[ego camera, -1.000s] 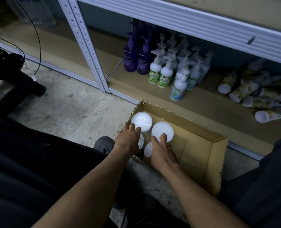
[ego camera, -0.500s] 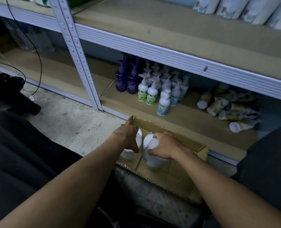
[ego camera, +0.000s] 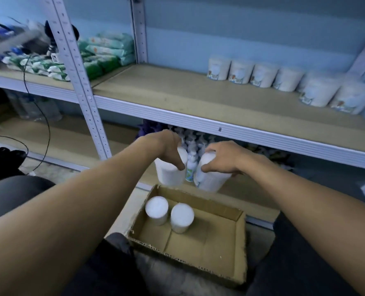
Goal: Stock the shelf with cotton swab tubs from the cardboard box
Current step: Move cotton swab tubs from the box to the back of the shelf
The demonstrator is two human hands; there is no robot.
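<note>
My left hand (ego camera: 168, 148) grips a white cotton swab tub (ego camera: 170, 173) from above, held in the air over the far edge of the cardboard box (ego camera: 220, 244). Beside it, my right hand (ego camera: 222, 158) grips a second tub (ego camera: 211, 178), tilted slightly. Two more white tubs (ego camera: 156, 210) (ego camera: 182, 216) stand upright in the box's near-left corner. Several tubs (ego camera: 263, 74) stand in a row at the right of the middle shelf (ego camera: 177, 90).
Green and white wipe packs (ego camera: 104, 54) fill the shelf's left side. A perforated metal upright (ego camera: 81, 82) stands left of my arms. Pump bottles (ego camera: 191, 146) sit on the bottom shelf behind my hands. A black cable (ego camera: 46, 133) hangs at the left.
Both hands have lifted a tub each out of the box and risen toward the middle shelf. The view has tilted upward, showing the middle shelf and its row of tubs.
</note>
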